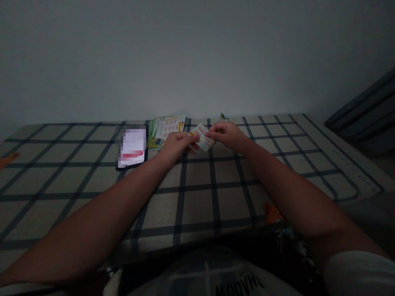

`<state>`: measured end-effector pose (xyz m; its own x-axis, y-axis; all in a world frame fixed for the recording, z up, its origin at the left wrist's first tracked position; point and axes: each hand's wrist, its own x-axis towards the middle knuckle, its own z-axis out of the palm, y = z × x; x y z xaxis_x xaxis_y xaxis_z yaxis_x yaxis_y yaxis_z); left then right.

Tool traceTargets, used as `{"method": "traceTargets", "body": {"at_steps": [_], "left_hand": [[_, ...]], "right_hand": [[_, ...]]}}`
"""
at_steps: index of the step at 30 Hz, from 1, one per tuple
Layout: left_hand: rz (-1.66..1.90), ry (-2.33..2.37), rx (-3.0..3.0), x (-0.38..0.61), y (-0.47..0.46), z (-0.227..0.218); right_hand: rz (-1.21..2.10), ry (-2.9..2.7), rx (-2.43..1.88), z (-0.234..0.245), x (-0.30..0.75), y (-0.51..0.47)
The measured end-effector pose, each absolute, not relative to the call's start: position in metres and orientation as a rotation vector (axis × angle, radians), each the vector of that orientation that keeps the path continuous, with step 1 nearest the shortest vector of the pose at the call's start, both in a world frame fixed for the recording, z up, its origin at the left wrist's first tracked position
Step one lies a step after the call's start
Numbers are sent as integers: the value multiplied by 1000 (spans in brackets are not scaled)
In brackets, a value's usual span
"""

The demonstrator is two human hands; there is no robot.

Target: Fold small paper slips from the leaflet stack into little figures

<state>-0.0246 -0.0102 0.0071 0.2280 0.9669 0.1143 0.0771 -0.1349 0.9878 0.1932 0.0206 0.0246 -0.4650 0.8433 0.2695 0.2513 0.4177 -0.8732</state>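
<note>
Both my hands reach forward over a checked bed sheet and pinch one small printed card between them. My left hand grips the card's left end with closed fingers. My right hand holds its right end, fingers curled. Just behind the hands lies a loose pile of similar cards and green leaflets, apart from the card I hold.
A tablet with a lit screen lies on the sheet to the left of my hands. A grey wall rises behind the bed. A dark striped object leans at the right edge. An orange scrap lies near my right forearm.
</note>
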Motion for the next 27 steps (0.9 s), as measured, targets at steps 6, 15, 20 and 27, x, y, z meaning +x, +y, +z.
{"method": "traceTargets", "body": {"at_steps": [6, 15, 20, 27], "left_hand": [[1142, 1093, 1653, -26, -14, 9], [1359, 1227, 1780, -26, -19, 19], [1405, 1206, 1649, -26, -15, 15], [1442, 1194, 1663, -24, -20, 16]], "right_hand": [[885, -2240, -911, 26, 193, 16], [992, -2062, -919, 27, 192, 18], [908, -1982, -945, 24, 190, 21], [989, -1943, -925, 22, 188, 21]]}}
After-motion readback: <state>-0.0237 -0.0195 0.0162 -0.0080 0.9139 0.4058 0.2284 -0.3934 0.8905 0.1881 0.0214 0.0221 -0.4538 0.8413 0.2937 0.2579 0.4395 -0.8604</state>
